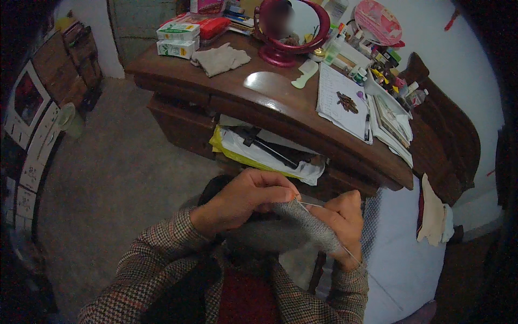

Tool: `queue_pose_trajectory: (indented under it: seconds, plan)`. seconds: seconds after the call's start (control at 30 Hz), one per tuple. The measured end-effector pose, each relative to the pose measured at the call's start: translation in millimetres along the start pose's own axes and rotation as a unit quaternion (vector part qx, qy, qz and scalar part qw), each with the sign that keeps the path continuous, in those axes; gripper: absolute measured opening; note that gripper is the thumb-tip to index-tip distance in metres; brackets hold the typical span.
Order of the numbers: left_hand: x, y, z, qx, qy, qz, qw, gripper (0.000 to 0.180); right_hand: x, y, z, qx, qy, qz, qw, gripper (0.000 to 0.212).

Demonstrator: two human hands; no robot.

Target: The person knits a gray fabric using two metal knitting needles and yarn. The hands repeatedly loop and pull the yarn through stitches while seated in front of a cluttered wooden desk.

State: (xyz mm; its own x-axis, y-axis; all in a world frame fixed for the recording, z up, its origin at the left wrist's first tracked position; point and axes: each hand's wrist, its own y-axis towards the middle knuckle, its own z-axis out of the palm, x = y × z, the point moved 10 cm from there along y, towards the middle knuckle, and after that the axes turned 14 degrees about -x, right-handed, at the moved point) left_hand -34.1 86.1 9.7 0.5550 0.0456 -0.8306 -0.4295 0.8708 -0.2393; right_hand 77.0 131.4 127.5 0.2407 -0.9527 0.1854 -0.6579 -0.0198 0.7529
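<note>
Where fingers (pixel 278 194) grip, needle (pixel 312 204) part-hidden, grey knitting (pixel 308 222) blurred

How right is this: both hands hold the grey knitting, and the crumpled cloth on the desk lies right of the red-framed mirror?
One slip: in the head view, the crumpled cloth on the desk lies left of the red-framed mirror. The left hand and right hand do hold the grey knitting.

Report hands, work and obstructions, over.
Left hand pinching grey knitted fabric. Right hand curled at its right side. Dark brown wooden desk beyond, not blocking.
</note>
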Motion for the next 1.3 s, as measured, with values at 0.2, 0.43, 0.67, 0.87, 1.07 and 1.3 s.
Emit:
queue_pose_trajectory:
  seconds: [0.2,0.43,0.67,0.87,1.07,1.3]
  plan:
    - [-13,-4,7,-0.035,0.093,0.066,0.993,0.016,-9,-11,12,-0.021,-0.076,0.004,0.997,0.029]
    - [-11,-4,12,-0.019,0.133,0.079,0.988,0.016,-21,4,31,0.001,0.05,0.102,0.993,0.03]
    - [-7,-1,2,0.002,0.122,0.074,0.99,0.013,-16,-2,26,0.016,-0.081,0.064,0.995,0.034]
    - [-9,-3,6,0.05,0.058,0.026,0.997,0.016,3,-3,13,-0.016,-0.096,-0.013,0.995,0.037]
    - [-18,-5,1,0.04,0.051,0.037,0.997,0.019,9,-4,9,-0.06,-0.104,-0.057,0.991,0.036]
    - [-20,-6,7,0.039,0.064,0.052,0.996,0.017,11,-5,4,-0.07,-0.088,-0.051,0.992,0.039]
